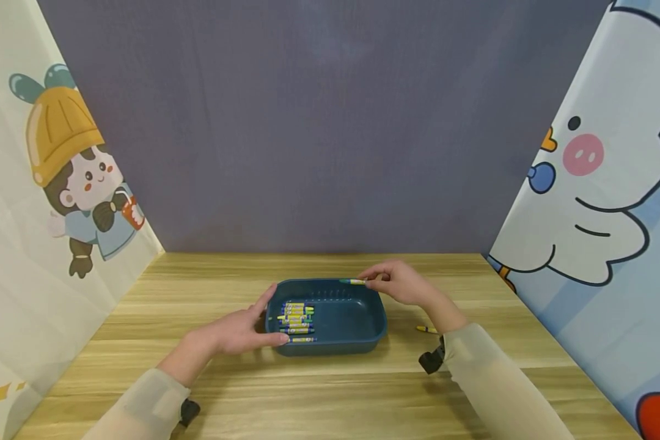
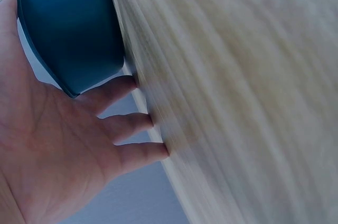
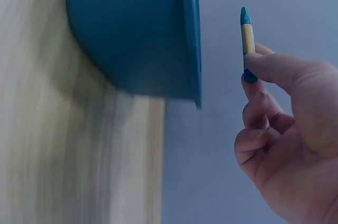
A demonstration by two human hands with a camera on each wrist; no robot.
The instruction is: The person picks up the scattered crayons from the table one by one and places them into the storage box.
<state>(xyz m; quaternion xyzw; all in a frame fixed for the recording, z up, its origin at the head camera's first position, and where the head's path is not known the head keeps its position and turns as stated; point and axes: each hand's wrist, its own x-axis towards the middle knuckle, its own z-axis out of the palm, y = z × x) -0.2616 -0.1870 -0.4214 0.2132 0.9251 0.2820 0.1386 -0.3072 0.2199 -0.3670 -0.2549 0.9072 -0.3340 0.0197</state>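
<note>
A dark blue plastic basket (image 1: 330, 348) stands on the table, with several crayons (image 1: 297, 321) in yellow wrappers lying side by side at its left end. My left hand (image 1: 236, 330) spans that end, thumb over the near rim and index finger along the far left corner. In the left wrist view, its other fingers (image 2: 140, 156) are spread and their tips touch the tabletop. Above the basket's far right rim, my right hand (image 1: 398, 282) pinches a green-tipped crayon (image 3: 247, 39) between thumb and fingers. The remaining fingers of that hand are curled.
Another yellow crayon (image 1: 426, 329) lies on the wooden table (image 1: 308, 397) to the right of the basket, near the right forearm. A grey panel (image 1: 319, 134) rises behind the table, with cartoon-printed sheets on both sides.
</note>
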